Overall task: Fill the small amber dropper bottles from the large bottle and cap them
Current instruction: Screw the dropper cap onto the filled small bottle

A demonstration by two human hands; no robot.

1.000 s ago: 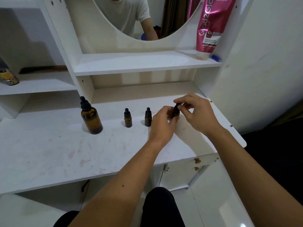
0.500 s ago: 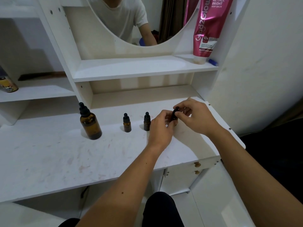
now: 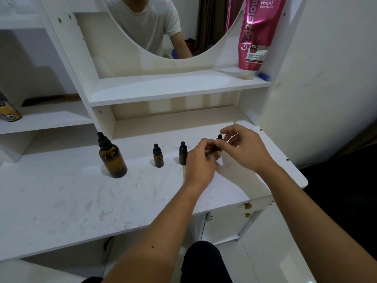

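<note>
The large amber bottle [image 3: 112,157] with a black dropper cap stands on the white vanity top [image 3: 81,197] at the left. Two small amber dropper bottles [image 3: 158,156] [image 3: 182,153] stand capped to its right. A third small bottle [image 3: 217,147] is mostly hidden between my hands. My left hand [image 3: 201,160] is wrapped around its body. The thumb and finger of my right hand [image 3: 242,148] pinch its black dropper cap [image 3: 220,137].
A pink body-serum tube [image 3: 256,35] stands on the shelf above at the right, with a small blue object [image 3: 264,76] beside it. A yellow can [image 3: 9,113] lies on the left shelf. The mirror shows a person in a white shirt. The vanity's right edge is close to my right hand.
My hands have stayed on the third small bottle. The fingers of my right hand have shifted around its cap. The view has tilted down slightly.
</note>
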